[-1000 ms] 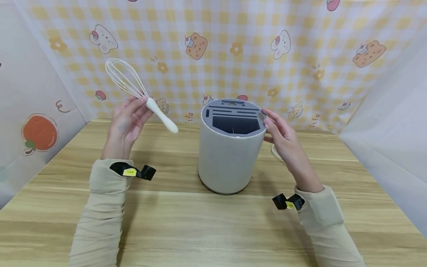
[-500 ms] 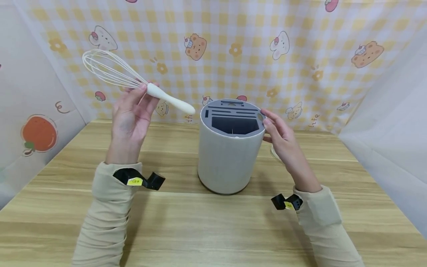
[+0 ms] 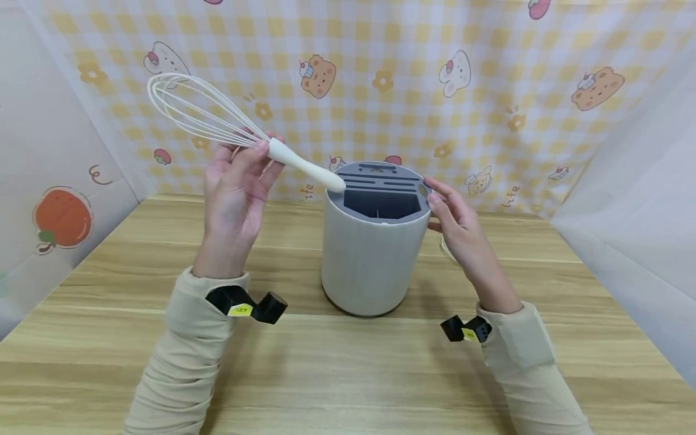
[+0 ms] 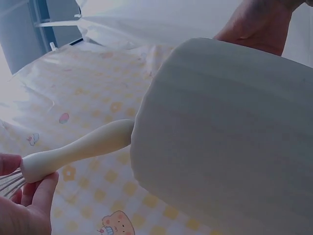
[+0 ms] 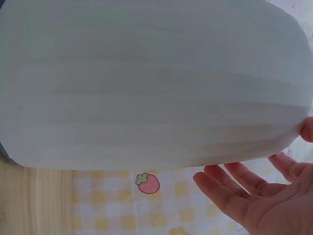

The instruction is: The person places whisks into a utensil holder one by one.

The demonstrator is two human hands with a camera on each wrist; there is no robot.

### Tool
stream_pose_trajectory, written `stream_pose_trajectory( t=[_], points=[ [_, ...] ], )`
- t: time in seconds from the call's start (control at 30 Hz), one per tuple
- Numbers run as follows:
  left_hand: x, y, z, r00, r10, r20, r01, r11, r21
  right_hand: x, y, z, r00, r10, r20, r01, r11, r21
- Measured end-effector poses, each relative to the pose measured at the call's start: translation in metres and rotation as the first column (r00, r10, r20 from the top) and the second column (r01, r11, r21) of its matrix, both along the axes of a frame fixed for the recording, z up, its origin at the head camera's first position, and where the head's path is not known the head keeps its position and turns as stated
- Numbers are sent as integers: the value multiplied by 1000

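Observation:
In the head view my left hand (image 3: 236,187) pinches a white whisk (image 3: 304,165) where its wires meet the handle. The wire loops point up and left, and the handle slants down to the right. Its rounded end overlaps the left rim of a white, round utensil holder (image 3: 364,260) with a grey slotted top. In the left wrist view the handle (image 4: 83,147) reaches the holder's rim, with thumb and fingers at the wire end. My right hand (image 3: 462,229) holds the holder's upper right side, thumb at the rim and fingers (image 5: 230,196) along the wall.
The holder stands on a wooden table (image 3: 337,374). Partly hidden behind the right hand lies a pale wire loop (image 3: 447,249). A yellow checked cloth (image 3: 380,109) hangs at the back, with white side panels (image 3: 647,211).
My left hand has moved right, bringing the whisk from apart on the left to the holder's rim. The whisk has tilted flatter. My right hand stays at the holder.

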State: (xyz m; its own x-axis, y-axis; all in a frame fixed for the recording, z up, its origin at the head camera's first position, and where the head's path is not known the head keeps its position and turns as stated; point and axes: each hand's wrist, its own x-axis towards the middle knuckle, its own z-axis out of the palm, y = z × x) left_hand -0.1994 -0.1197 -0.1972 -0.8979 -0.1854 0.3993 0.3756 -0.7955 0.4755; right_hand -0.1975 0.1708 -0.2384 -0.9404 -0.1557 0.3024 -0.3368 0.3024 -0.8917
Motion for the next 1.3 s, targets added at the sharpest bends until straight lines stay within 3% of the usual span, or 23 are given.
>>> stream_pose_trajectory(
  t=[0.47, 0.77, 0.87, 1.13, 1.3],
  points=[
    [6, 13, 0, 988, 114, -106, -131, 977, -166, 0, 0, 0, 1000, -7, -1, 7, 1000, 15],
    [9, 24, 0, 978, 119, -173, -162, 951, -265, 0, 1, -1, 1000, -10, -11, 11, 1000, 26],
    [9, 29, -1, 972, 128, -197, -191, 918, -347, -1, 1, -1, 1000, -10, -16, 10, 1000, 26],
    [9, 40, -8, 942, 181, -284, -311, 792, -526, -1, 1, 0, 1000, -5, -15, 5, 999, 33],
    [9, 45, -11, 938, 162, -308, -323, 735, -597, -1, 1, -1, 1000, -1, -13, 1, 999, 33]
  ],
)
